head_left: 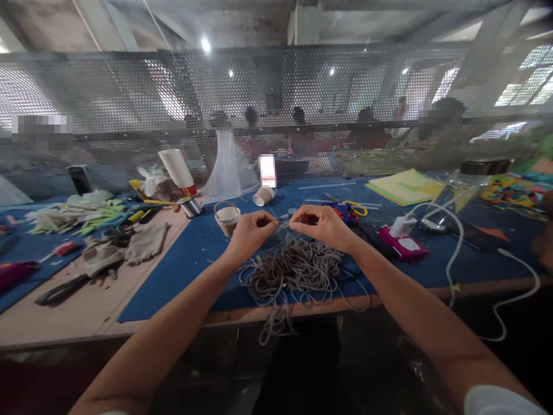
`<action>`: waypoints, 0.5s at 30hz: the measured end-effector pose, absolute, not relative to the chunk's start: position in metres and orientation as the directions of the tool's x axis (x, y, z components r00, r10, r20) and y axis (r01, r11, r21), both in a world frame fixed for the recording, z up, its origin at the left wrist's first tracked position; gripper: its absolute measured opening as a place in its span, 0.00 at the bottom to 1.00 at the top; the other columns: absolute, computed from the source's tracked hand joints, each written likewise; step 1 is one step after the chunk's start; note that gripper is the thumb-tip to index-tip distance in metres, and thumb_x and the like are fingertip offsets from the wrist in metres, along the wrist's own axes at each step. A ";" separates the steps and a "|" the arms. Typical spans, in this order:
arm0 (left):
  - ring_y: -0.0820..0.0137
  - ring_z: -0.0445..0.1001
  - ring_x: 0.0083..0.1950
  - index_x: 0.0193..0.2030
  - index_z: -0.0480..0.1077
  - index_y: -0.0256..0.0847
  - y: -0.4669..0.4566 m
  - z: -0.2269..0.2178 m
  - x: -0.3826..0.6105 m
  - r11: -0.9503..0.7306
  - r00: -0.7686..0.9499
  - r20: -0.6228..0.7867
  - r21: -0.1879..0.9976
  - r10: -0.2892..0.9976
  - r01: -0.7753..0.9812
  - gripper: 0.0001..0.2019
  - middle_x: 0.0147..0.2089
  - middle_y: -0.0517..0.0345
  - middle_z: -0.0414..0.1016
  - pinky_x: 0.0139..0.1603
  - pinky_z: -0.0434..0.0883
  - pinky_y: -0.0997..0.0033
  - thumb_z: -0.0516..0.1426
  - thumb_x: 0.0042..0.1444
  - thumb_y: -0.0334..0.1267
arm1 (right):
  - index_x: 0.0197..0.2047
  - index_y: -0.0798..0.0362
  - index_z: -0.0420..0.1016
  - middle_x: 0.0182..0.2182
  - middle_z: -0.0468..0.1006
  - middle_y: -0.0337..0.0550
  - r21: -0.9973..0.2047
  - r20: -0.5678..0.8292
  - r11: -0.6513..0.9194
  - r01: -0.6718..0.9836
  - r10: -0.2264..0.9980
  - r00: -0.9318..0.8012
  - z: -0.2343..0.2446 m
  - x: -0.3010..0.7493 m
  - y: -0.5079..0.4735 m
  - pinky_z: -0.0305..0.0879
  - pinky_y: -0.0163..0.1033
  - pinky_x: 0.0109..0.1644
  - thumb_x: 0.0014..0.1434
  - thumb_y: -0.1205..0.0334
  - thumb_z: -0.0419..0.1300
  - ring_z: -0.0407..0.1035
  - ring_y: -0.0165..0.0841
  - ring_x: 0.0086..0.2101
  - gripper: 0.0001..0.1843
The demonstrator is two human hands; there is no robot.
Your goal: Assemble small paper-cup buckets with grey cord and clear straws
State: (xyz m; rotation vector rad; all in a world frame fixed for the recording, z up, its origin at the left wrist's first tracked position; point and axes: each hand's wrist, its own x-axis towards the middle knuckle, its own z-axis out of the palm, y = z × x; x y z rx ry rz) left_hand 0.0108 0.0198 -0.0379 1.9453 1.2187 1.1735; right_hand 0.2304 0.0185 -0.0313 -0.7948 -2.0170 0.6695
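Note:
My left hand is closed in a pinch above the table, with the fingertips pointing right. Facing it across a small gap, my right hand also pinches, its thumb and forefinger together. Whatever lies between the fingertips of either hand is too fine to make out; faint thin strands show near them. Just below both hands lies a tangled heap of grey cord, with loops hanging over the table's front edge. A small white cup with a brown handle stands left of my left hand. Beyond my hands, a brown roll lies on its side.
A blue mat covers the table. At right are scissors with yellow handles, a magenta power block with a white cable, and yellow-green sheets. Stacked paper cups and gloves lie left. A perforated screen stands behind.

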 end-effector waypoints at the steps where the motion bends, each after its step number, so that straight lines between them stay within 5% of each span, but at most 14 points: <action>1: 0.74 0.68 0.28 0.30 0.75 0.39 0.020 -0.038 0.011 -0.422 0.189 0.378 0.821 0.906 0.385 0.07 0.28 0.58 0.75 0.28 0.63 0.73 0.61 0.53 0.40 | 0.36 0.51 0.77 0.25 0.68 0.35 -0.701 0.505 0.652 0.289 0.740 -0.445 -0.031 0.231 0.019 0.54 0.36 0.30 0.59 0.50 0.63 0.57 0.26 0.26 0.12; 15: 0.80 0.57 0.21 0.27 0.72 0.38 0.018 -0.031 0.010 -0.155 0.243 0.143 0.987 0.960 0.032 0.10 0.24 0.60 0.66 0.18 0.50 0.78 0.63 0.50 0.43 | 0.35 0.53 0.76 0.21 0.64 0.33 -0.698 0.471 0.617 0.363 0.778 -0.417 -0.036 0.238 0.031 0.52 0.35 0.28 0.59 0.52 0.62 0.56 0.26 0.24 0.12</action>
